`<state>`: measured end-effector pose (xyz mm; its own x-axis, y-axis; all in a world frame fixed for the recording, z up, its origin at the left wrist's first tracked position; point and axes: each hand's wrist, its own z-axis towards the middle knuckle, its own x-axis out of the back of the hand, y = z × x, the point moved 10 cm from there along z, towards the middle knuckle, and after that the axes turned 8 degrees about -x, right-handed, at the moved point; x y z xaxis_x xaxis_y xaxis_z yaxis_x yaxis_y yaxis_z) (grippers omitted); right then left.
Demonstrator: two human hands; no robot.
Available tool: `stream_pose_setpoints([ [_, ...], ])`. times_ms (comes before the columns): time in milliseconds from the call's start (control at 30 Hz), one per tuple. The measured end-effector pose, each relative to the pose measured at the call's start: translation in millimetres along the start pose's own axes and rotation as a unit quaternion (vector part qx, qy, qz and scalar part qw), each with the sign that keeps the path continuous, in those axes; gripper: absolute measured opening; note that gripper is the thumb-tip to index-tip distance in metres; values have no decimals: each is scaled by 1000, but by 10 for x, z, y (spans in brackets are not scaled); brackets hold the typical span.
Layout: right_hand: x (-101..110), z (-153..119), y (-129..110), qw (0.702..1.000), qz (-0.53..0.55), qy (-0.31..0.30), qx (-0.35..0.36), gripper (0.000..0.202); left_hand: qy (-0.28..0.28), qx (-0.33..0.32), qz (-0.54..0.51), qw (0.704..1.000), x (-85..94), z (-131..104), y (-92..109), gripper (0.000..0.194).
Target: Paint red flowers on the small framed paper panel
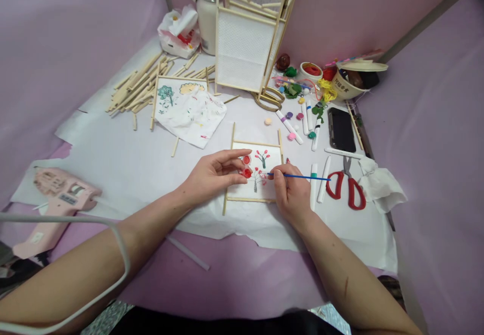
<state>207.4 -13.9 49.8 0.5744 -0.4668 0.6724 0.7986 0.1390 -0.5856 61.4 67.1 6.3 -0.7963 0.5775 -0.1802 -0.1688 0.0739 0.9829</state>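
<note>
A white panel (242,192) in a frame of thin wooden sticks lies before me, with red flowers on dark green stems painted on it. My right hand (293,189) grips a blue paintbrush (302,176), its tip over the lower flowers. On the panel's left side my left hand (219,170) holds small paint pots (247,173) with red paint between thumb and fingers. Part of the panel's right edge is hidden by my right hand.
A pink glue gun (62,199) lies left, with its pale cable (117,234) looping in front. Red-handled scissors (346,189), markers (324,179) and a phone (341,129) lie right. Behind stand a stick-framed lantern (245,48) and a pile of wooden sticks (139,88).
</note>
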Motion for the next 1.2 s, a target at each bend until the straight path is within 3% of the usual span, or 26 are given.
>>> stream_pose_setpoints([
  [1200, 31, 6, -3, 1000, 3, 13, -2, 18, -1, -5, 1, 1000, -1, 7, 13, 56],
])
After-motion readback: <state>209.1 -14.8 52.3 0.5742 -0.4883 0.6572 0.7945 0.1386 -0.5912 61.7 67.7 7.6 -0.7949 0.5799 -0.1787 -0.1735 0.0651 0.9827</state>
